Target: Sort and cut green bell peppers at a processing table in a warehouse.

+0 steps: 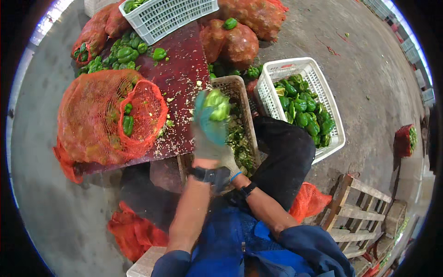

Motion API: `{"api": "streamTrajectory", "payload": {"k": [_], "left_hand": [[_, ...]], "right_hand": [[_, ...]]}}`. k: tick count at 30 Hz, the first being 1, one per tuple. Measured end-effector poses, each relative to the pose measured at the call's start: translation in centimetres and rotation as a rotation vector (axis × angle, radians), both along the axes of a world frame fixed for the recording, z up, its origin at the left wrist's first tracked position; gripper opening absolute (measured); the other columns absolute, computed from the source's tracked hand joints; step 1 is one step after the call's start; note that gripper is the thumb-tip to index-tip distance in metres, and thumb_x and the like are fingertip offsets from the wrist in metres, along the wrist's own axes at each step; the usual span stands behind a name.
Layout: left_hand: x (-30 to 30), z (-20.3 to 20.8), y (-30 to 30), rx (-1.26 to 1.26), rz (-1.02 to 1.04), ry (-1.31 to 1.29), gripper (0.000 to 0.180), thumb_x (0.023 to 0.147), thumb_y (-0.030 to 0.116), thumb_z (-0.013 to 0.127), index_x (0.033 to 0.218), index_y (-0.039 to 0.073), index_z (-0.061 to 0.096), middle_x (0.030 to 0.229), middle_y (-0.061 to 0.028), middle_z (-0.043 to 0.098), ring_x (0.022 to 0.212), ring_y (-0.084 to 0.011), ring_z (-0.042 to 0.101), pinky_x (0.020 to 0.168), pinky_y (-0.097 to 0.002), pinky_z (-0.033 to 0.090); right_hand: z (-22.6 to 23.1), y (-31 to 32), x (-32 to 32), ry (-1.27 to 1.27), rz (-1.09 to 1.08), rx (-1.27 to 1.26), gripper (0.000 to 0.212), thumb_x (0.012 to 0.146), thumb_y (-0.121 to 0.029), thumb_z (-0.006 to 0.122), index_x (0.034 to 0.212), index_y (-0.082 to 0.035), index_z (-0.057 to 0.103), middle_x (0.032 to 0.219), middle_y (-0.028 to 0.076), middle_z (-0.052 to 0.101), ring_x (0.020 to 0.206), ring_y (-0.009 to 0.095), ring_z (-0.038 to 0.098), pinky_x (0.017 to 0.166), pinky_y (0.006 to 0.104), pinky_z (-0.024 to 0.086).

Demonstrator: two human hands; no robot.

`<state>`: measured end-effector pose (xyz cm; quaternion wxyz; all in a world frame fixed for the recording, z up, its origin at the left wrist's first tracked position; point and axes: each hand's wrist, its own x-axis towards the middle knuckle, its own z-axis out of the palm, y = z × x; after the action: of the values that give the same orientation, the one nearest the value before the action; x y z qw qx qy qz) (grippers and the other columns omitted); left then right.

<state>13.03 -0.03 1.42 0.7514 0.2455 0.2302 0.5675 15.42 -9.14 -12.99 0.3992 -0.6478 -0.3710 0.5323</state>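
My left hand [208, 131], in a white glove with teal-coated fingers, is blurred by motion. Its fingers wrap round a light green bell pepper [217, 104] above the crate of scraps. My right hand [229, 160], gloved in white, lies close against the left wrist; the left hand covers its fingers, so what they hold cannot be seen. Below both hands, a beige crate [251, 134] contains green pepper scraps [240, 145]. To the left, an orange mesh sack [92, 115] lies on a dark red board [180, 69], its mouth open with green peppers [128, 124] inside.
A white crate of green peppers [339, 124] stands at right. More peppers [127, 54] lie at the board's far left, near another white crate [168, 21]. Full mesh sacks [237, 46] sit beyond the board. Pale scraps litter the board. A wooden pallet [360, 212] leans at lower right.
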Motion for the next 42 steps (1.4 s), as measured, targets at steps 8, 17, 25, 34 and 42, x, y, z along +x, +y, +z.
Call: {"api": "streamTrajectory", "payload": {"k": [8, 17, 25, 34, 42], "left_hand": [[3.7, 1.4, 0.3, 0.305, -0.201, 0.640, 0.057, 0.098, 0.009, 0.060, 0.154, 0.002, 0.054, 0.140, -0.0117, 0.065, 0.123, -0.0210, 0.062, 0.107, -0.0368, 0.050], [-30.2, -10.1, 14.7, 0.498, 0.468, 1.954, 0.052, 0.100, 0.013, 0.063, 0.152, 0.008, 0.055, 0.146, -0.0123, 0.060, 0.113, -0.0311, 0.061, 0.097, -0.0421, 0.055], [-27.8, -3.4, 12.1, 0.291, 0.272, 2.618, 0.082, 0.099, 0.033, 0.072, 0.167, 0.010, 0.034, 0.152, -0.0226, 0.051, 0.132, -0.0405, 0.054, 0.106, -0.0522, 0.053], [-28.0, -4.3, 13.6, -0.203, 0.183, 2.387, 0.094, 0.099, 0.041, 0.074, 0.172, 0.013, 0.022, 0.148, -0.0252, 0.051, 0.133, -0.0434, 0.053, 0.104, -0.0532, 0.054], [-27.0, -5.8, 12.5, 0.113, 0.132, 2.685, 0.083, 0.101, 0.037, 0.068, 0.170, 0.015, 0.029, 0.155, -0.0256, 0.048, 0.137, -0.0466, 0.051, 0.105, -0.0587, 0.051]], "right_hand": [[-1.5, -2.9, 2.9, 0.034, 0.158, -0.002, 0.041, 0.099, -0.020, 0.071, 0.134, -0.001, 0.061, 0.105, 0.008, 0.066, 0.085, 0.015, 0.063, 0.072, 0.0342, 0.055], [8.5, 1.2, -0.3, 0.627, 0.150, -0.059, 0.074, 0.096, -0.007, 0.068, 0.166, -0.010, 0.043, 0.101, -0.003, 0.063, 0.071, 0.005, 0.056, 0.058, 0.0233, 0.045], [7.7, 1.6, -0.4, 0.548, 0.081, -0.134, 0.047, 0.096, -0.009, 0.068, 0.142, -0.005, 0.061, 0.095, -0.002, 0.065, 0.070, 0.006, 0.056, 0.058, 0.0237, 0.046], [5.9, 2.3, 0.2, 0.436, 0.073, -0.067, 0.028, 0.101, -0.023, 0.069, 0.120, -0.002, 0.066, 0.085, 0.000, 0.069, 0.067, 0.007, 0.058, 0.055, 0.0277, 0.047], [4.8, 1.7, 0.1, 0.189, 0.125, 0.027, 0.035, 0.102, -0.018, 0.071, 0.133, -0.002, 0.068, 0.095, 0.003, 0.071, 0.081, 0.011, 0.063, 0.071, 0.0318, 0.054]]}}
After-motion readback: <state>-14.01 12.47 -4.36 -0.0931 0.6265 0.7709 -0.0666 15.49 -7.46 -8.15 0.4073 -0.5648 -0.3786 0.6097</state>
